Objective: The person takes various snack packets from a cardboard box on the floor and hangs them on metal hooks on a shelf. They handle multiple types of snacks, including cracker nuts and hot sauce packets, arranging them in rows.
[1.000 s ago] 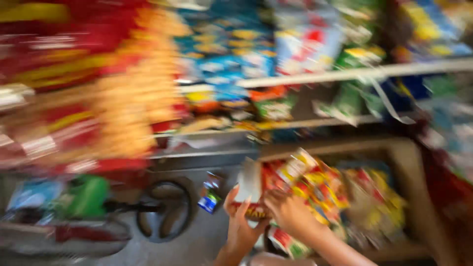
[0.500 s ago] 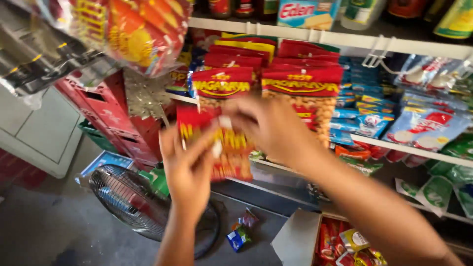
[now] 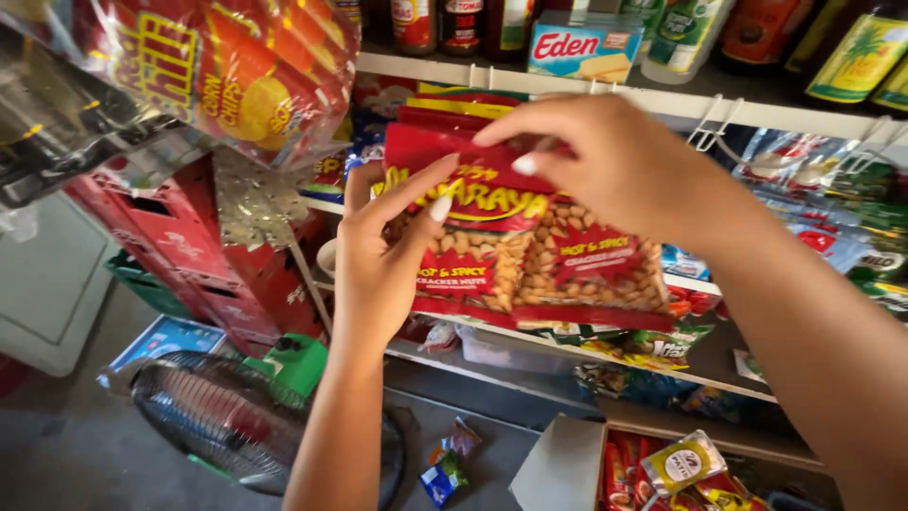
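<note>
I'm pinching the top of the nut packet (image 3: 492,246) with right hand (image 3: 615,161); left hand (image 3: 378,265) gripping its left edge, packet hanging upright.

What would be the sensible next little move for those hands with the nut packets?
Probably slide the packet's top onto the hook. Both hands, left hand and right hand, pinch the red packets of nuts at their top edge, level with the row already hanging below the white shelf.
</note>
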